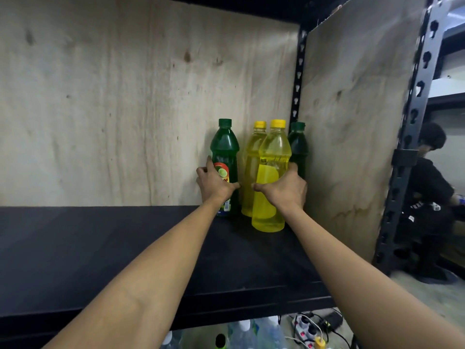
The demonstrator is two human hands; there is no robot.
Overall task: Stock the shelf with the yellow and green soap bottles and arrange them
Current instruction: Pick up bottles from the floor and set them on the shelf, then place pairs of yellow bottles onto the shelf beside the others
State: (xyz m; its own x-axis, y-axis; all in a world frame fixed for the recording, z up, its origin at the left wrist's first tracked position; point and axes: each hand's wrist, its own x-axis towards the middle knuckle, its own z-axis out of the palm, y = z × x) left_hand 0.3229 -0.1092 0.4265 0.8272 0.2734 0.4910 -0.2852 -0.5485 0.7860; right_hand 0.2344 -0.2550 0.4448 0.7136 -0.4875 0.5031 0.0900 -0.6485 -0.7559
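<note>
Several soap bottles stand at the back right of the black shelf (100,248). My left hand (214,183) grips a green bottle (225,147) with a lime label, upright on the shelf. My right hand (284,188) grips a yellow bottle (273,152) that stands nearest to me. A second yellow bottle (253,152) stands just behind it, between the two held ones. Another green bottle (298,144) sits in the far right corner, partly hidden by the front yellow bottle and my right hand.
Plywood panels form the back (125,96) and right side (352,122) of the bay. A black metal upright (412,122) frames the right edge. More bottles (241,333) and a power strip (309,331) lie below. A person (430,197) crouches at the right.
</note>
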